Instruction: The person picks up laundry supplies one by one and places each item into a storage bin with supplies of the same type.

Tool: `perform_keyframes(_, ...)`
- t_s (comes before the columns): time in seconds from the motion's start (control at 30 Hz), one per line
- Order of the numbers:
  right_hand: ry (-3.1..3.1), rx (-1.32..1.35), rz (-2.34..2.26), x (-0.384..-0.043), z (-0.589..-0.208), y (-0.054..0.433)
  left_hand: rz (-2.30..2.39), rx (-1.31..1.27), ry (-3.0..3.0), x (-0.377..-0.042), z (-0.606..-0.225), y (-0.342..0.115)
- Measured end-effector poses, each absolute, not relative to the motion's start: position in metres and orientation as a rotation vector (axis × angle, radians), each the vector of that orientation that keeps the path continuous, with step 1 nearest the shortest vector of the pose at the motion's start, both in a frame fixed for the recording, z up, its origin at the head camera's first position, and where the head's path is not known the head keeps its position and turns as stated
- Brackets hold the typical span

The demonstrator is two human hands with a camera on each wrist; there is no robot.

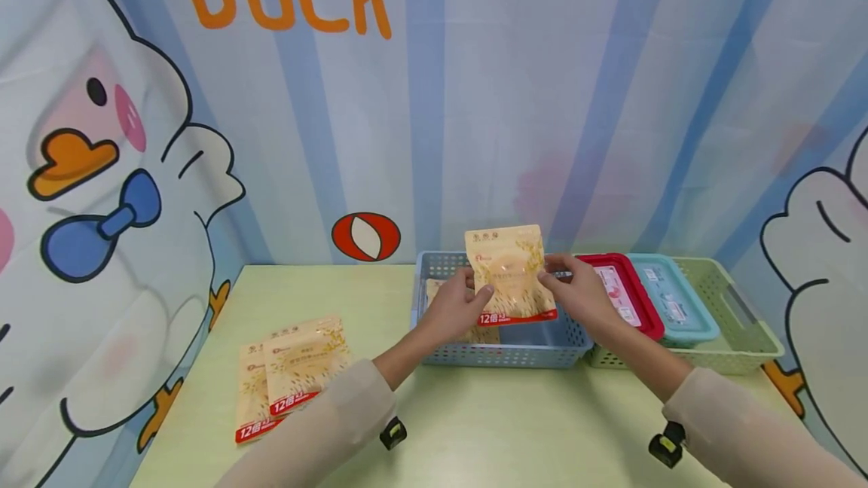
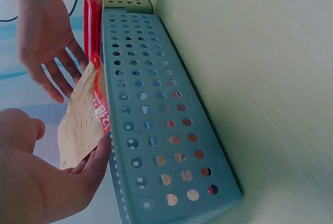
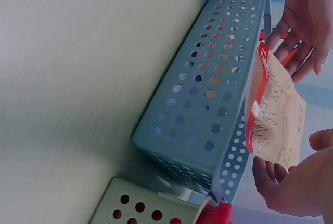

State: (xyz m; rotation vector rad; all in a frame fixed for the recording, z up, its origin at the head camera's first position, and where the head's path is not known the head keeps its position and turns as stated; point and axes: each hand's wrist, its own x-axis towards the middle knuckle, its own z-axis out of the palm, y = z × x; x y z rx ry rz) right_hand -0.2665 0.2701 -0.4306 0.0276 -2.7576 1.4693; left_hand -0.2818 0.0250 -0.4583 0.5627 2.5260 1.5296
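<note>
A cream food pouch (image 1: 511,273) with a red bottom strip is over the blue perforated basket (image 1: 502,355), its printed face toward me. My left hand (image 1: 450,306) is at its left edge and my right hand (image 1: 585,294) at its right edge. In the left wrist view, the left fingers (image 2: 96,164) touch the pouch's underside while the thumb stands apart from it. The right wrist view shows the right thumb (image 3: 320,140) likewise off the pouch, fingers under its edge. Another cream pouch (image 1: 484,335) lies inside the basket, partly covered by the left hand.
Two similar pouches (image 1: 305,360) overlap on the table (image 1: 515,428) at left. Right of the blue basket, a green basket (image 1: 746,322) holds a red-lidded box (image 1: 640,300) and a teal-lidded box (image 1: 678,303). A duck-print curtain (image 1: 488,96) hangs right behind the baskets.
</note>
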Motion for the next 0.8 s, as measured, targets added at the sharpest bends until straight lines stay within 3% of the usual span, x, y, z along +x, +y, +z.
perform_keyframes(0.8, -2.952, -0.013, 1.292, -0.263, -0.455, 0.265, 1.265, 0.547, 2.615, -0.278, -0.481, 0.057)
